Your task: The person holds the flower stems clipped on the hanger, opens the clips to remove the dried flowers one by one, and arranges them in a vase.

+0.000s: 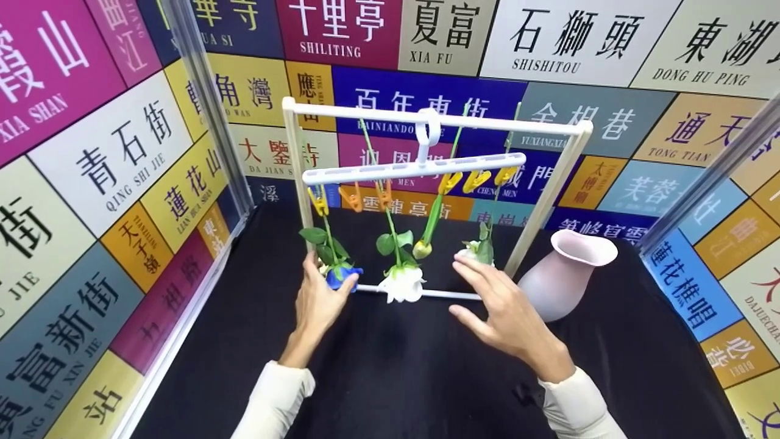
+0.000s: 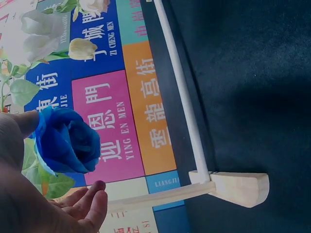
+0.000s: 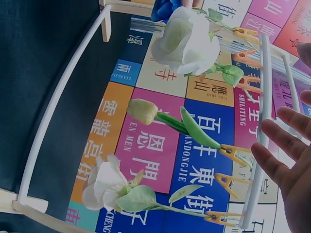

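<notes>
My left hand (image 1: 319, 297) curves round a blue rose (image 2: 68, 141) hanging head down, its thumb against the petals and its fingers past the leaves on the other side. My right hand (image 1: 503, 305) is held up with fingers spread and extended, holding nothing. In the head view its fingertips overlap a white rose (image 3: 104, 187), partly hiding it. Between the hands hang a larger white rose (image 1: 402, 283) and a pale yellow tulip (image 1: 421, 249). Orange and yellow clips (image 1: 384, 194) hold the stems on a white hanger (image 1: 414, 169).
The hanger hooks over the top bar (image 1: 506, 125) of a rack with wooden side posts (image 1: 544, 198) and a white lower rail (image 2: 182, 92). A pink-white vase (image 1: 557, 283) stands to the right on the black cloth (image 1: 396, 378). Sign-covered walls enclose the back and sides.
</notes>
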`<state>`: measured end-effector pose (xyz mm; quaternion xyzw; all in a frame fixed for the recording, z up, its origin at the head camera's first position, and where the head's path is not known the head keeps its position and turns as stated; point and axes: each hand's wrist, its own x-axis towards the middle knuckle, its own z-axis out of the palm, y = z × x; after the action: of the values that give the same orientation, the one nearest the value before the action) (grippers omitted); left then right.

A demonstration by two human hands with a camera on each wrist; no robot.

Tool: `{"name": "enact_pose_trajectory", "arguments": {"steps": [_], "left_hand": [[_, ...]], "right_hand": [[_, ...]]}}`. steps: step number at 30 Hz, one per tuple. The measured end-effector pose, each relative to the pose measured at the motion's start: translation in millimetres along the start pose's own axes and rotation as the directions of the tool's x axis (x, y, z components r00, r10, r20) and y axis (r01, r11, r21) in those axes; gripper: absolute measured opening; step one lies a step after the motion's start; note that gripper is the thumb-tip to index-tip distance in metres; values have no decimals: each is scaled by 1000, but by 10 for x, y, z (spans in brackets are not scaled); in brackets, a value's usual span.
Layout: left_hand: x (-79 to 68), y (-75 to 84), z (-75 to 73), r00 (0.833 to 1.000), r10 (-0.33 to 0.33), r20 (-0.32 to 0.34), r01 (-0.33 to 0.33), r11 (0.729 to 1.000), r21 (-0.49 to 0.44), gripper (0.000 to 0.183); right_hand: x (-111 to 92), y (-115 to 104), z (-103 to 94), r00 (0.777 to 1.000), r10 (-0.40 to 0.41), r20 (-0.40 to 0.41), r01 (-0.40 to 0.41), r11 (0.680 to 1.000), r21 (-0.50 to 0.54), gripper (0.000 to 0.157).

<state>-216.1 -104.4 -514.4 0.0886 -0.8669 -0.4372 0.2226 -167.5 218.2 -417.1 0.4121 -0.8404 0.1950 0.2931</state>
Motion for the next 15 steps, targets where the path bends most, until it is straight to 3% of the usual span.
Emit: {"name": "enact_pose_trajectory", "arguments": {"steps": [6,15], "left_hand": [[3,4,50,1000,-26,-5,26,999,-32,88],[14,24,68,999,-13,-29,12,1000,-27,68]], "right_hand": [[123,-8,39,1000,2,4,-2,1000,12,70],[321,-26,107,1000,6,-10,-5,999,31,68]]}}
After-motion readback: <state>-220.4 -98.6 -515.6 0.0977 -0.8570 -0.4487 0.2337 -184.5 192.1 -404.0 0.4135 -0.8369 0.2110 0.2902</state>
